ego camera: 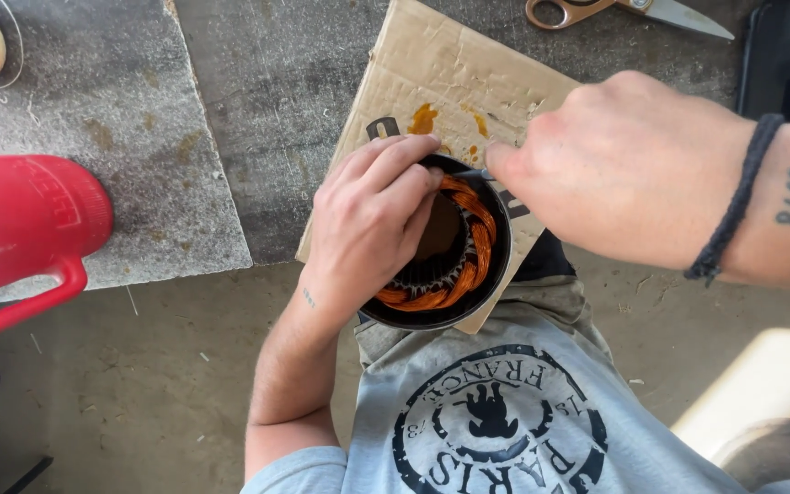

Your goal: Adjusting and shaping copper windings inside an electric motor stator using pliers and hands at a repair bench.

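Copper windings glow orange inside a round black stator housing, which sits under both hands on a stained piece of cardboard. Over the housing's near-left rim lies the left hand, fingers curled and draped across the edge, fingertips touching the coil; it steadies the housing rather than lifting it. From the other side comes the right hand, fingers pinched narrow around a thin metal tool whose tip meets the windings just beside the left fingertips. What kind of tool it is I cannot tell, since only a short grey sliver shows. A dark braided band circles the right wrist. Beyond the right hand, past the cardboard's far edge, lie scissors with tan handles. Well out from the left hand stands a red plastic jug on a grey slab. Below the hands shows a grey printed shirt.
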